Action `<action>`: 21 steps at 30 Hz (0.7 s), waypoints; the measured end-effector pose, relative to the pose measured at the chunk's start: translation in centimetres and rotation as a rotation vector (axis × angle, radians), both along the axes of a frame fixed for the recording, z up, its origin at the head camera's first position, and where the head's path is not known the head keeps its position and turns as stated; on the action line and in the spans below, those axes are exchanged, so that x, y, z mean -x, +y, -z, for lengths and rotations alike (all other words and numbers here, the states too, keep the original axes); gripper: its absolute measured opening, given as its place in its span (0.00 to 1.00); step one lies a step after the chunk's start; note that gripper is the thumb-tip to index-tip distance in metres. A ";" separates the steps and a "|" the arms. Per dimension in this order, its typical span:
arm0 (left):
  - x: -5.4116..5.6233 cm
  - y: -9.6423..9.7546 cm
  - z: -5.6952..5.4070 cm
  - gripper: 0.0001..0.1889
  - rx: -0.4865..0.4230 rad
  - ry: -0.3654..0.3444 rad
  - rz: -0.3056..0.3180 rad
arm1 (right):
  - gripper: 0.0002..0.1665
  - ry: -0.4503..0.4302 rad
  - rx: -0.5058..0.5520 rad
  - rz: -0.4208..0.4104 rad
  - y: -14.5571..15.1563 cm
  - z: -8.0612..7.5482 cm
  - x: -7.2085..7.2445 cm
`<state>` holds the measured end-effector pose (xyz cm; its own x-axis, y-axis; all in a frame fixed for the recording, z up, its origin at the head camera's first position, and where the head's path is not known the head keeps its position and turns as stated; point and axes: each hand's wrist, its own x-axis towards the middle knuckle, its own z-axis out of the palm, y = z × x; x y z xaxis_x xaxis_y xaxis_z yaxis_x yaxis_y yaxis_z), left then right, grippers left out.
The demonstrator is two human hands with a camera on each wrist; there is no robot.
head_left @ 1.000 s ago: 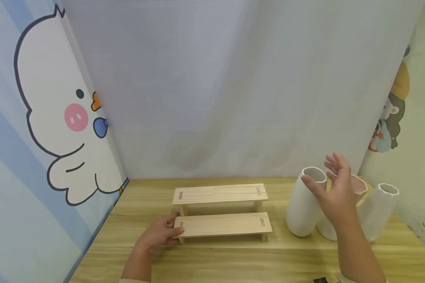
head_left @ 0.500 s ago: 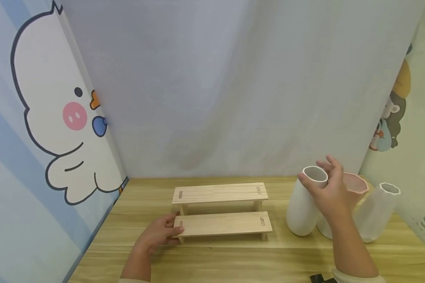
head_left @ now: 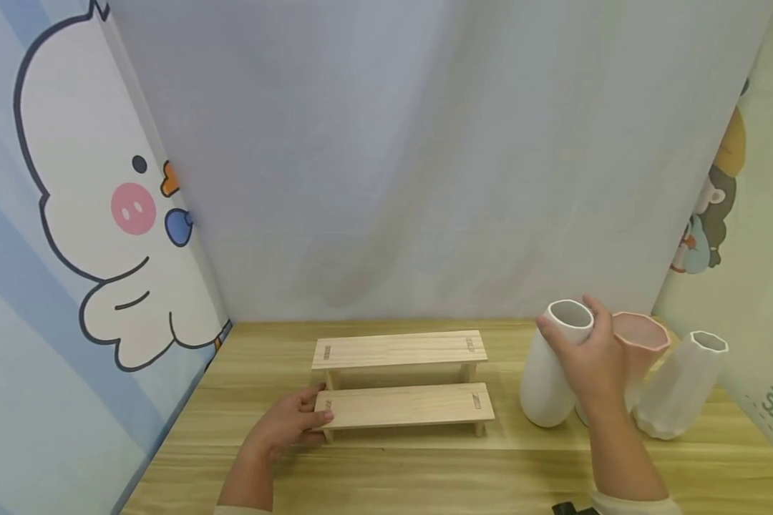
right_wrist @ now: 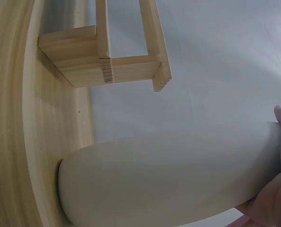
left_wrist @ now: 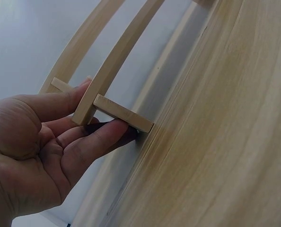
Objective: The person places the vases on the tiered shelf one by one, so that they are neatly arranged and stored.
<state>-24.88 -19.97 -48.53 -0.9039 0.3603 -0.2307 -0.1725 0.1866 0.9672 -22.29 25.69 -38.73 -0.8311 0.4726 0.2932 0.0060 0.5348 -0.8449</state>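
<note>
At the left end of a two-step wooden stand, my left hand grips the lower board, thumb on top and fingers around the leg, as the left wrist view also shows. To the right, my right hand holds the upper part of a tall white vase, thumb on the near left of its rim and fingers round the far side. The vase stands on the table, its base seen touching the wood in the right wrist view. Behind the right hand is a pink-topped vase, partly hidden.
A second white vase with an angular rim stands at the far right. The wooden table meets a pale curtain at the back. Cartoon-printed walls flank both sides. A small black object lies by the right sleeve.
My right hand has come down and to the left onto the tall white vase, and its fingers have closed round the top. My left hand keeps its hold on the stand.
</note>
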 end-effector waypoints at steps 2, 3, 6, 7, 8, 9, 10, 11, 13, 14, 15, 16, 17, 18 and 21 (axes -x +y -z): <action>0.0 0.0 0.0 0.44 0.004 0.000 0.000 | 0.49 -0.005 0.009 0.013 -0.1 0.2 0.0; -0.1 0.0 0.0 0.44 0.003 0.000 -0.001 | 0.47 0.003 0.014 0.021 -0.2 0.3 0.0; -0.1 0.0 -0.1 0.44 0.003 0.003 -0.003 | 0.42 0.033 0.019 0.037 -0.4 0.5 0.0; -0.1 0.0 -0.1 0.44 0.005 0.003 -0.004 | 0.42 0.042 0.024 0.039 -0.4 0.5 0.1; -0.1 0.0 -0.1 0.44 0.007 0.003 -0.005 | 0.41 0.048 0.029 0.041 -0.5 0.5 0.1; -0.1 0.0 -0.1 0.43 0.009 0.003 -0.008 | 0.41 0.051 0.036 0.043 -0.5 0.5 0.2; -0.1 0.0 -0.1 0.43 0.011 0.002 -0.010 | 0.40 0.054 0.041 0.047 -0.5 0.5 0.2; -0.1 0.1 -0.1 0.43 0.010 0.001 -0.011 | 0.40 0.057 0.045 0.051 -0.6 0.5 0.3; -0.1 0.1 -0.1 0.44 0.009 0.001 -0.010 | 0.40 0.062 0.051 0.059 -0.6 0.5 0.3; -0.1 0.1 -0.1 0.44 0.007 0.003 -0.007 | 0.40 0.064 0.053 0.062 -0.6 0.4 0.3; -0.1 0.1 -0.1 0.44 0.004 0.003 -0.007 | 0.39 0.065 0.057 0.063 -0.6 0.5 0.3; -0.1 0.1 -0.1 0.44 0.002 0.004 -0.005 | 0.40 0.065 0.058 0.065 -0.6 0.5 0.4; 0.0 0.1 0.0 0.43 -0.001 0.005 -0.002 | 0.40 0.064 0.060 0.067 -0.6 0.5 0.4; 0.0 0.1 0.0 0.43 -0.002 0.006 0.000 | 0.40 0.063 0.062 0.067 -0.6 0.6 0.4; 0.0 0.1 0.1 0.43 -0.008 0.003 -0.002 | 0.40 0.058 0.071 0.070 -0.5 0.8 0.5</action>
<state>-24.87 -19.91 -48.62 -0.9053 0.3601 -0.2255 -0.1702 0.1788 0.9690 -22.77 25.15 -39.54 -0.7781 0.5498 0.3038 -0.0093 0.4735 -0.8808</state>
